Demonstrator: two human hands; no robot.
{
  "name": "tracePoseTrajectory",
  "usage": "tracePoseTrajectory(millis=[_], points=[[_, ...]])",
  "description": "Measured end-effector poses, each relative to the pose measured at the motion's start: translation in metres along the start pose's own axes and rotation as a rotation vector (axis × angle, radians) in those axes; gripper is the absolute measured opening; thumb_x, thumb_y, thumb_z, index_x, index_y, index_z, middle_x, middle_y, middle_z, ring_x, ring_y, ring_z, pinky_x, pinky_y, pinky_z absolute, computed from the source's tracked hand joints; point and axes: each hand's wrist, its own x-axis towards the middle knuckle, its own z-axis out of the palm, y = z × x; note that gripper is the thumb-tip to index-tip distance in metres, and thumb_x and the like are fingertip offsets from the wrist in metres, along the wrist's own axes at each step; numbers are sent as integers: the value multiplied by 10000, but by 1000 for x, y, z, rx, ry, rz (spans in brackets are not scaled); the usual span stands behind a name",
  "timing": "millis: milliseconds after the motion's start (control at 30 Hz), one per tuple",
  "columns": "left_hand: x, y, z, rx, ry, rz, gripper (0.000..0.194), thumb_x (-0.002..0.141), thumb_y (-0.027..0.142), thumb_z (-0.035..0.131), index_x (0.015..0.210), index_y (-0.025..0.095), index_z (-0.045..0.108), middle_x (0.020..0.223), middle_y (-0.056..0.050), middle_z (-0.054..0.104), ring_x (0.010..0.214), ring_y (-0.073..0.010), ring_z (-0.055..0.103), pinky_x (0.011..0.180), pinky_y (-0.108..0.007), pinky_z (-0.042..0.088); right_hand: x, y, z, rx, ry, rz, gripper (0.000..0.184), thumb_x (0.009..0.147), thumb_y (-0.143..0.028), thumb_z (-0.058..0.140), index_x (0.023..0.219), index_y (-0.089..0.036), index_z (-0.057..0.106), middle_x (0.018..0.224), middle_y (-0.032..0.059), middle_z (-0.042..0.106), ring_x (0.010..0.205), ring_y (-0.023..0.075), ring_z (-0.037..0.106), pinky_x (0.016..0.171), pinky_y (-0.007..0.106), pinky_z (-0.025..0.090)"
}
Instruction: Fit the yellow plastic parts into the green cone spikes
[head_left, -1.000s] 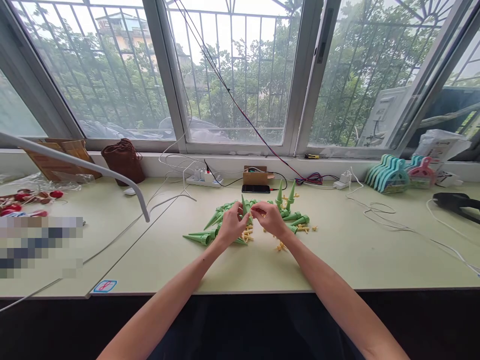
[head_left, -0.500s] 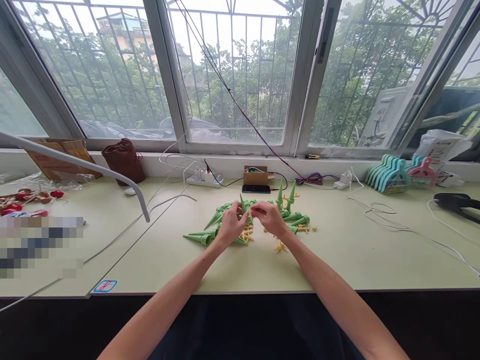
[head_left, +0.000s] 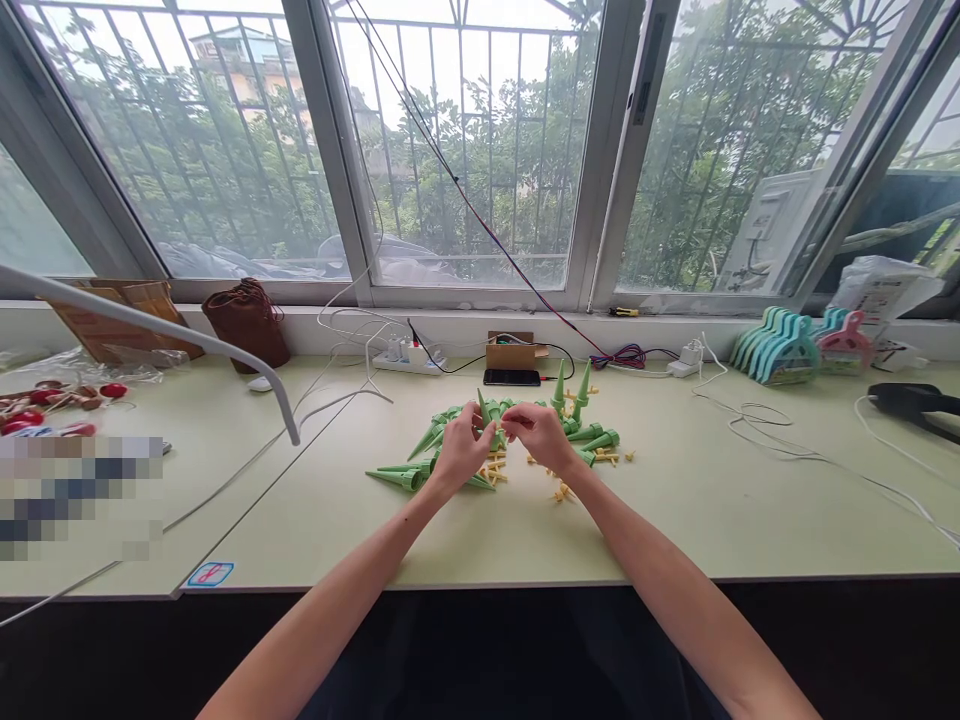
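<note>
Over the middle of the table, my left hand (head_left: 463,445) is closed round a green plastic watering spike (head_left: 484,408), its pointed tip up. Close against it, my right hand (head_left: 538,432) is closed in a pinch near the spike's side; what its fingertips hold is too small and hidden to make out. Around both hands lie several more green spikes (head_left: 397,478), some under my left hand. Two spikes (head_left: 559,388) stand upright just beyond my right hand. Small yellow branched plastic pieces (head_left: 562,492) are scattered between and beside my hands.
A phone (head_left: 511,378) leans before a small cardboard box (head_left: 510,352) at the back. Behind are a power strip (head_left: 409,362) and cables. Teal clip hangers (head_left: 776,348) stand at right. A grey bent arm (head_left: 225,350) crosses the left side, near a brown pouch (head_left: 244,322).
Almost nothing differs. Both hands stay together at the same spot, with only a slight shift of the right fingertips against the spike.
</note>
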Motion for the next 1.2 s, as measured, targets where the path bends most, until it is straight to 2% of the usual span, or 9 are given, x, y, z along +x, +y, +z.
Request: tracePoseTrajectory(millis=[600,900,1200], points=[[-1,-1,0,-68,-32,-36,202,813,382,526,792,205,431,745,13,600,443,-83,487,459,-227,347,-1,-3,-1,-1,-19,19,137,830,-282,593,745,-184,635,601,1,590,504,136,577,507,267,510],[-1,1,0,-38,-16,-41,249,801,393,540,735,209,386,657,25,565,450,-101,505,466,-228,345,-2,-6,-1,11,-59,58,206,842,-372,589,741,-197,629,555,-6,581,458,141,567,456,266,491],[-2,-1,-1,-38,-30,-37,241,810,390,531,746,210,384,662,30,563,452,-99,501,477,-229,348,-2,-7,-1,-50,-73,32,208,857,-357,574,731,-199,626,558,-6,579,450,135,556,460,257,465]])
